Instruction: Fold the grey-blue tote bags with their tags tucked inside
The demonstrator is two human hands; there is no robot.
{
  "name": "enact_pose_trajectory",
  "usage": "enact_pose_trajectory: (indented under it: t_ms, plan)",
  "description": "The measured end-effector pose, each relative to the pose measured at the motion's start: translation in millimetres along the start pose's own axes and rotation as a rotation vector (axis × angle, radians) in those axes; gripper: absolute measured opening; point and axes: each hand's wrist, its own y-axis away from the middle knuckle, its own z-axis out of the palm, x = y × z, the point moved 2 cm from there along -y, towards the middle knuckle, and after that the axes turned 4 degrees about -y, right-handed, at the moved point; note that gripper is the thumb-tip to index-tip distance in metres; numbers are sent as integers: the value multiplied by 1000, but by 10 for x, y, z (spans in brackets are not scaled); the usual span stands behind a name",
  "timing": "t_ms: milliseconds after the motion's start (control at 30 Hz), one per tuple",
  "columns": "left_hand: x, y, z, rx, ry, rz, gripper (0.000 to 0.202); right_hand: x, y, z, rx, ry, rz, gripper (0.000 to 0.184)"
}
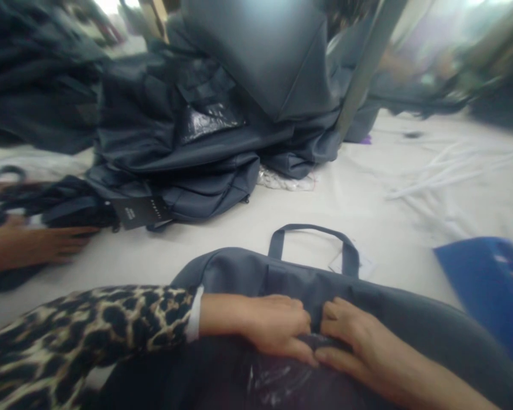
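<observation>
- Two bare hands, the left hand [277,324] and the right hand [359,341], rest on a dark blue-grey soft fabric bag [299,282], directly before the person on the white bench [393,228].
- The fingers of both hands are curled and the thumb tips almost meet; whether they pinch fabric or the shiny clear plastic film [277,378] beneath, I cannot tell.
- The bag's long axis runs across the view, its right part sloping nearer.
- Its narrow grey strap handle [312,228] lies beyond the hands, ahead of the gap between them; neither hand is clearly nearer.
</observation>
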Motion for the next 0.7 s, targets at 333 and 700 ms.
enact_pose_trajectory:
  t_ms: [333,700]
  plan:
    - [-173,111,-143,534,-259,-60,84,-6,-93,74,-40,129,124,12]
    - [-172,154,-183,547,-278,-203,71,755,82,-937,336,214,170,30]
